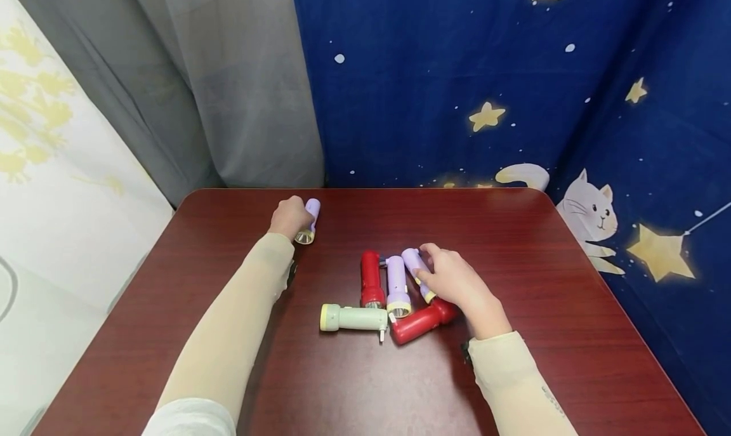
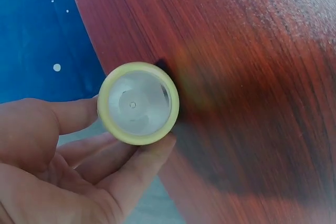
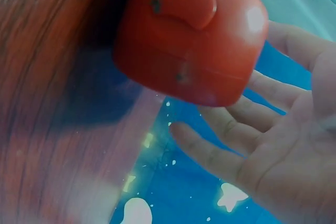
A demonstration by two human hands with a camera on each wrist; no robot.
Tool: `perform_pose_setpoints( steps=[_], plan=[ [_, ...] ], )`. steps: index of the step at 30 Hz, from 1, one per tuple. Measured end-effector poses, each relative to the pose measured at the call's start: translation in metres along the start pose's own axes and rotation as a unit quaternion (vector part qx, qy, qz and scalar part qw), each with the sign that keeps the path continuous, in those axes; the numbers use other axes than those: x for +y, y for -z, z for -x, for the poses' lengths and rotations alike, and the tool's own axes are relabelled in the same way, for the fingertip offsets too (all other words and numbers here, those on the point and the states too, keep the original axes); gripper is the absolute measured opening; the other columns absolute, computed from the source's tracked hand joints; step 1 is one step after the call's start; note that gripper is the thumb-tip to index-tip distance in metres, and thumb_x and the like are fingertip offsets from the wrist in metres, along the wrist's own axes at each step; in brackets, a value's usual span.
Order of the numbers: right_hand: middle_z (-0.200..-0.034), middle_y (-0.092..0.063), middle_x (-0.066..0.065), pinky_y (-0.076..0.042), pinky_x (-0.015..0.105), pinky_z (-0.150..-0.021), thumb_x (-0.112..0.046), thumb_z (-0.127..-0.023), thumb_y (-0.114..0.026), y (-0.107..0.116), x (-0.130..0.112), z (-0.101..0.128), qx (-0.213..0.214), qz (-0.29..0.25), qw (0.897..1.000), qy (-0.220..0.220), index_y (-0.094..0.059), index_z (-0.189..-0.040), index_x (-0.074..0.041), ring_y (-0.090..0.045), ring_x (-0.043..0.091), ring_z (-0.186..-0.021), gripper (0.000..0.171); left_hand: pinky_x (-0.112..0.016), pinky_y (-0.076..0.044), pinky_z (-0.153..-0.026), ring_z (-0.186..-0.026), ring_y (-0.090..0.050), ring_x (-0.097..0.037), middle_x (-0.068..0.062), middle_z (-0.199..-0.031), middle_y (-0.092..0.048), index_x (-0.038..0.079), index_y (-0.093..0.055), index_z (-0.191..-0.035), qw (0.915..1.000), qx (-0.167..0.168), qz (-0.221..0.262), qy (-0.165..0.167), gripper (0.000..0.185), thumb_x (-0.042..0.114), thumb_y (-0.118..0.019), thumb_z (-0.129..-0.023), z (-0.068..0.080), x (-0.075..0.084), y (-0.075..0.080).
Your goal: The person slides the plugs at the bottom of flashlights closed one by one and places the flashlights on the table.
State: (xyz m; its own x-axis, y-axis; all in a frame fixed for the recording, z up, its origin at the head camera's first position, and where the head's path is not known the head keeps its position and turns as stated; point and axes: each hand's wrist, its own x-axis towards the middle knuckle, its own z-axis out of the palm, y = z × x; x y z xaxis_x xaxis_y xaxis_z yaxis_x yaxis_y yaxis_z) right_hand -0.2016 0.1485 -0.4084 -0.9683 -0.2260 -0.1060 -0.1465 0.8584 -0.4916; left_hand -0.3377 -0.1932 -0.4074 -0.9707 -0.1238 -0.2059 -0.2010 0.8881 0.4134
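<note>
On table, left hand (image 1: 290, 216) gripping torch (image 1: 309, 223)

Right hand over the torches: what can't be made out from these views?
- Head view: the right hand covers part of a purple torch and a red torch; its grip is unclear.
- Right wrist view: only a blurred red torch end shows.
- Left wrist view: the left hand hides the purple torch body behind its lens.

**Colours on the worktop**

The worktop (image 1: 514, 245) is dark reddish woodgrain. On it lie two red torches (image 1: 371, 278), a mint-green one (image 1: 354, 317) and three lilac ones (image 1: 397, 284) with pale yellow rims. The backdrop (image 1: 457, 74) is navy with yellow stars and a white cat.
</note>
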Motion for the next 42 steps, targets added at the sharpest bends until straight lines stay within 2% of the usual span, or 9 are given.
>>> perform_pose_setpoints(
  steps=[8,15,18,20,21,28,34,37,42],
  plan=[
    [-0.138,-0.068,0.022,-0.054,0.057,-0.111,-0.033,-0.099,-0.074,-0.008,0.002,0.002,-0.041,0.018,0.998,-0.04,-0.052,-0.153,0.0,-0.068,0.034,-0.116,0.067,-0.055,-0.057,-0.08,-0.096,-0.068,-0.04,-0.022,-0.109,-0.074,0.002,-0.072,-0.117,0.9998,-0.008,-0.018,-0.004,0.043,0.037,-0.076,-0.093,-0.069,-0.038,-0.028],
    [-0.122,-0.073,0.022,-0.057,0.052,-0.102,-0.027,-0.101,-0.071,-0.013,0.006,0.001,-0.025,0.031,0.999,-0.034,-0.062,-0.14,0.005,-0.067,0.03,-0.1,0.052,-0.05,-0.057,-0.075,-0.096,-0.067,-0.034,-0.016,-0.108,-0.073,0.008,-0.072,-0.115,0.9997,-0.013,-0.021,0.006,0.045,0.046,-0.073,-0.091,-0.085,-0.048,-0.04],
    [-0.116,-0.073,0.021,-0.057,0.05,-0.097,-0.025,-0.101,-0.07,-0.013,0.007,-0.001,-0.023,0.032,0.999,-0.029,-0.064,-0.136,0.006,-0.066,0.029,-0.095,0.047,-0.053,-0.057,-0.076,-0.096,-0.067,-0.035,-0.017,-0.11,-0.073,0.007,-0.07,-0.117,0.9997,-0.013,-0.02,0.0,0.044,0.043,-0.072,-0.092,-0.082,-0.044,-0.037],
    [-0.117,-0.073,0.022,-0.057,0.05,-0.098,-0.025,-0.102,-0.069,-0.013,0.007,-0.001,-0.025,0.03,0.999,-0.031,-0.064,-0.137,0.007,-0.066,0.029,-0.097,0.047,-0.055,-0.057,-0.082,-0.1,-0.067,-0.038,-0.02,-0.115,-0.072,0.005,-0.069,-0.121,0.9996,-0.022,-0.018,-0.003,0.044,0.039,-0.07,-0.093,-0.064,-0.035,-0.027],
    [-0.118,-0.073,0.022,-0.057,0.051,-0.1,-0.025,-0.102,-0.068,-0.014,0.007,-0.001,-0.028,0.03,0.999,-0.033,-0.063,-0.137,0.007,-0.067,0.03,-0.098,0.048,-0.052,-0.057,-0.08,-0.098,-0.067,-0.035,-0.018,-0.112,-0.073,0.006,-0.07,-0.118,0.9997,-0.015,-0.013,-0.012,0.044,0.041,-0.071,-0.092,-0.068,-0.04,-0.029],
    [-0.12,-0.072,0.024,-0.057,0.053,-0.1,-0.026,-0.106,-0.061,-0.024,0.02,-0.011,-0.003,0.022,0.999,-0.022,-0.061,-0.138,0.005,-0.067,0.034,-0.101,0.045,-0.055,-0.057,-0.094,-0.106,-0.067,-0.039,-0.024,-0.12,-0.069,-0.001,-0.064,-0.126,0.999,0.007,-0.018,-0.041,0.041,0.03,-0.06,-0.101,0.02,0.009,0.008],
    [-0.117,-0.07,0.027,-0.056,0.055,-0.1,-0.022,-0.107,-0.056,-0.019,0.015,-0.011,0.043,0.03,0.999,-0.008,-0.059,-0.138,0.009,-0.067,0.039,-0.104,0.043,-0.052,-0.059,-0.097,-0.11,-0.07,-0.037,-0.022,-0.128,-0.072,0.001,-0.068,-0.132,0.9933,0.036,-0.029,-0.106,0.044,0.035,-0.057,-0.106,0.055,0.04,0.013],
    [-0.123,-0.068,0.031,-0.054,0.057,-0.106,-0.018,-0.108,-0.054,-0.007,0.0,-0.004,0.06,0.012,0.998,-0.006,-0.055,-0.142,0.011,-0.067,0.043,-0.111,0.045,-0.052,-0.059,-0.103,-0.118,-0.069,-0.035,-0.019,-0.14,-0.069,0.003,-0.063,-0.143,0.9918,0.025,-0.007,-0.125,0.05,0.037,-0.059,-0.107,0.074,0.059,0.012],
    [-0.135,-0.065,0.031,-0.049,0.057,-0.115,-0.02,-0.112,-0.049,0.0,-0.011,-0.002,0.082,-0.026,0.996,0.0,-0.05,-0.15,0.01,-0.063,0.044,-0.125,0.049,-0.048,-0.06,-0.102,-0.116,-0.071,-0.03,-0.014,-0.133,-0.073,0.008,-0.065,-0.142,0.9861,-0.009,0.042,-0.161,0.046,0.038,-0.061,-0.107,0.107,0.083,0.009]
  ],
)
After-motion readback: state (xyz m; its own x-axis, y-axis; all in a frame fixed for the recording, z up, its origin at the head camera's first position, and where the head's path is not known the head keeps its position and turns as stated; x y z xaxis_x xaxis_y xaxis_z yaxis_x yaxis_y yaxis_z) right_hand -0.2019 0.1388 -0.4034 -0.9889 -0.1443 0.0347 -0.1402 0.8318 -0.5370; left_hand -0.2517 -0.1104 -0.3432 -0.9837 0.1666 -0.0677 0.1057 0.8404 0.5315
